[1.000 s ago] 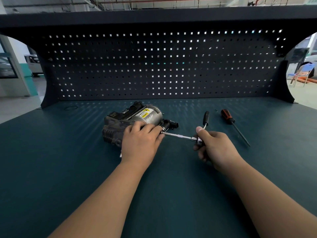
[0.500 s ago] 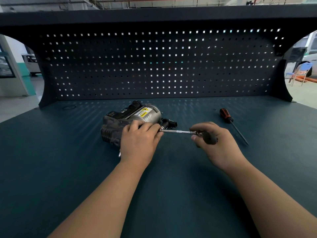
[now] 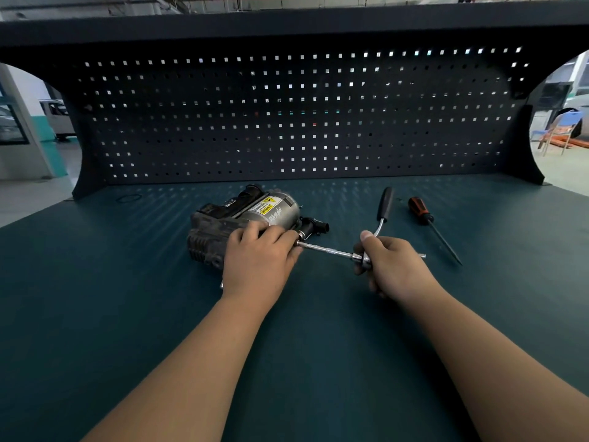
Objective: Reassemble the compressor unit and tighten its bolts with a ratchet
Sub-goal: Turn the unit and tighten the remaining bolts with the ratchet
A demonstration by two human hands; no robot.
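We've got R grip (image 3: pixel 395 266) curled round ratchet (image 3: pixel 328 250) head, mid-frame; shaft axis runs left into compressor (image 3: pixel 220 226); L grip (image 3: pixel 258 260), nearer, clasps housing.

- We see the compressor unit (image 3: pixel 274 212) left of centre: silver cylinder, yellow warning label, grimy black housing.
- We note the ratchet (image 3: pixel 331 251) has a chrome shaft and a black grip.
- Right of centre, the screwdriver (image 3: pixel 420 211): orange-and-black handle, dark blade.
- Bench top (image 3: pixel 127 314): dark teal, rows of pale light spots towards its far edge.
- Pegboard (image 3: pixel 287 122): black, with a grid of square holes.
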